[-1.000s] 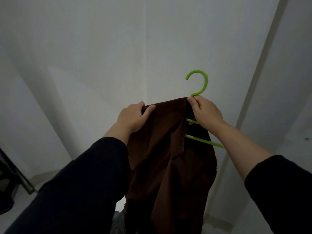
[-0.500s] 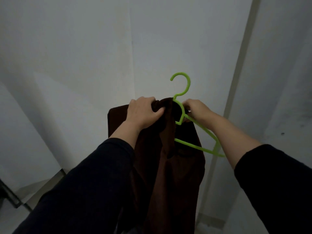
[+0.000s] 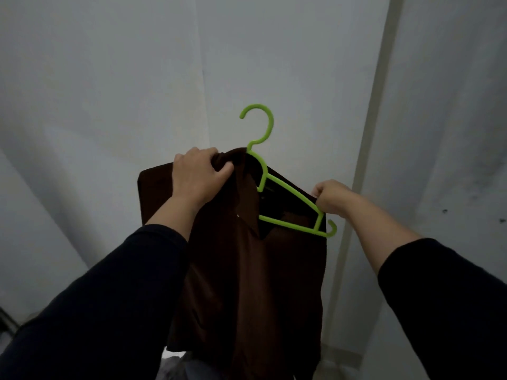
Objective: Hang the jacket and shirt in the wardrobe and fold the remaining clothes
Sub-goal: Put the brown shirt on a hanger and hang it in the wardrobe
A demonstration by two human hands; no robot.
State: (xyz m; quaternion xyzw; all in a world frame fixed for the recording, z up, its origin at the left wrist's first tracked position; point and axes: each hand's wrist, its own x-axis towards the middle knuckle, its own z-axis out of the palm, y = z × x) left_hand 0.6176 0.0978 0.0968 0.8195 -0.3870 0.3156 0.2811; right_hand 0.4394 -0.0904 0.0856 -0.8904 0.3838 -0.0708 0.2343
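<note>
Dim light falls on plain pale walls (image 3: 109, 105), with a vertical strip (image 3: 370, 133) at right.

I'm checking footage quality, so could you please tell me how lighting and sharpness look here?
Head view: dim, flat light; the shirt reads almost black, its folds lost; the hanger stays vivid and sharp; both hands are fairly crisp; the wide lens slants the wall's edges.

The left half of the green hanger (image 3: 290, 193) is hidden inside the brown garment (image 3: 247, 270), whose hem runs off the bottom edge. Fabric covers the right hand's (image 3: 330, 200) fingertips.
</note>
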